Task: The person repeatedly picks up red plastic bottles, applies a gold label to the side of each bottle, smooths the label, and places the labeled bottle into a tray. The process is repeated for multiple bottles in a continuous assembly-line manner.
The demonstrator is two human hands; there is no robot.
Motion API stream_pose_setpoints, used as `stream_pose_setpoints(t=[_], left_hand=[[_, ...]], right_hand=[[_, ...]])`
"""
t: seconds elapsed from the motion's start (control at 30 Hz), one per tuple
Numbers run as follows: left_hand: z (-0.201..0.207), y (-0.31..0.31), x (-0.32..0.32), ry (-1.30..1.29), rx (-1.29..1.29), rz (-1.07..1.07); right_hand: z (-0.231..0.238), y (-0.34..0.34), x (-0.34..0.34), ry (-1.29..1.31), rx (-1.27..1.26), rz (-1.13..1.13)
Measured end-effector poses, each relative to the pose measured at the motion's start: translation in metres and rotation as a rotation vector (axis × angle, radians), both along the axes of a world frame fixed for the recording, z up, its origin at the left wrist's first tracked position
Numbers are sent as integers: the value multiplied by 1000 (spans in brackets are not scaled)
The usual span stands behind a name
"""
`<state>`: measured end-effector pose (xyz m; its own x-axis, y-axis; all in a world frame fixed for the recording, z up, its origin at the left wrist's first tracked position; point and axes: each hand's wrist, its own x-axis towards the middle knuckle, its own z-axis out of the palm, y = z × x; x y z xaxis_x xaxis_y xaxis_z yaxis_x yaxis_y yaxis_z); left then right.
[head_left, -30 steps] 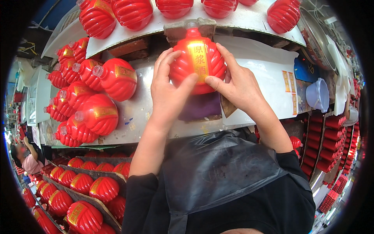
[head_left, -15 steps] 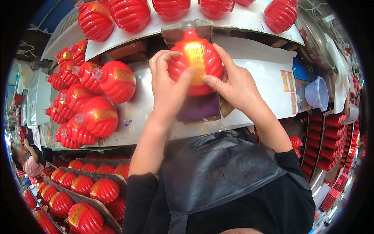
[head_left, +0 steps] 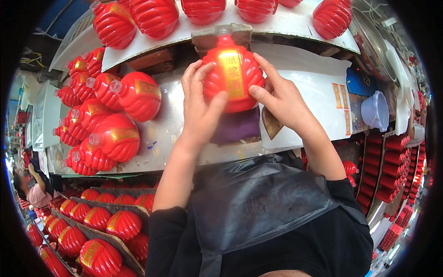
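Note:
A round, ribbed red bottle [head_left: 234, 78] with a clear neck lies on its back before me, its neck pointing away into a notched grey block [head_left: 201, 41]. A gold label [head_left: 234, 81] runs down its middle. My left hand [head_left: 199, 94] curls round the bottle's left side, thumb on the front. From the right, my right hand [head_left: 279, 94] grips the other side, its thumb beside the label's lower edge. Under the bottle's near end is a purple cloth [head_left: 236, 127]. A brown wedge-shaped piece [head_left: 271, 123] shows beneath my right hand.
Several red bottles [head_left: 140, 97] lie on the table at left, and more stand on a white shelf [head_left: 286, 34] at the back. Gold labels [head_left: 341, 96] lie on a white sheet [head_left: 307, 74] at right, near a pale bucket [head_left: 374, 111]. Lower left, trays [head_left: 108, 235] hold more bottles.
My right thumb has moved right, off the label toward the bottle's side. My left thumb has shifted slightly down, uncovering more of the label. The bottle stays in place.

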<state>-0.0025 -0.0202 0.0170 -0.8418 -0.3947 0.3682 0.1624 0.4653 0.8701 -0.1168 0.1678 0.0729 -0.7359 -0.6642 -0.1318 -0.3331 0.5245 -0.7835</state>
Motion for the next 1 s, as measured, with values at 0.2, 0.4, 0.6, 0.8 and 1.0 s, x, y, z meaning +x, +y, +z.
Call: stream_pose_setpoints(t=[0.2, 0.4, 0.6, 0.8, 1.0], left_hand=[[2, 8, -4, 5, 1, 66], [2, 11, -7, 27, 19, 81], [-3, 5, -3, 29, 71, 49], [-7, 0, 3, 63, 284, -37], [-6, 5, -3, 59, 108, 26]], right_hand=[[0, -4, 2, 55, 38, -21], [3, -5, 5, 133, 63, -2], [3, -4, 2, 112, 49, 1], [1, -3, 1, 57, 17, -14], [3, -6, 5, 146, 70, -12]])
